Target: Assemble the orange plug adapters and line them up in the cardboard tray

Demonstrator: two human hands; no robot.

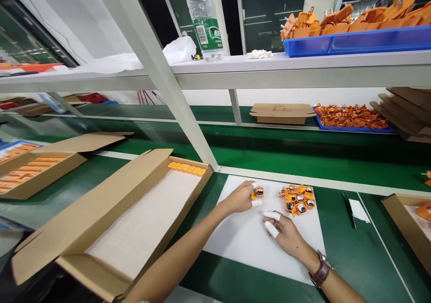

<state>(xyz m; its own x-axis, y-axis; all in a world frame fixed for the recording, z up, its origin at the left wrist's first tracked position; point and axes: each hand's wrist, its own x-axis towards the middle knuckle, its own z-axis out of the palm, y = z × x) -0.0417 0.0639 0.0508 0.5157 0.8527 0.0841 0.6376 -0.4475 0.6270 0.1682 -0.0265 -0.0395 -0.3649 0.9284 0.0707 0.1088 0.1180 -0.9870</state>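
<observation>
On the white sheet [242,240], the left hand [239,198] pinches one small orange part [258,191] between fingertips, lifting it clear of the others. Just beside it, the right hand [286,233] rests empty, capped fingers [271,215] loosely spread toward the pile of orange parts [298,199]. To the left, an open carton [111,231] sits within reach, with a row of orange pieces [186,168] at its far end.
</observation>
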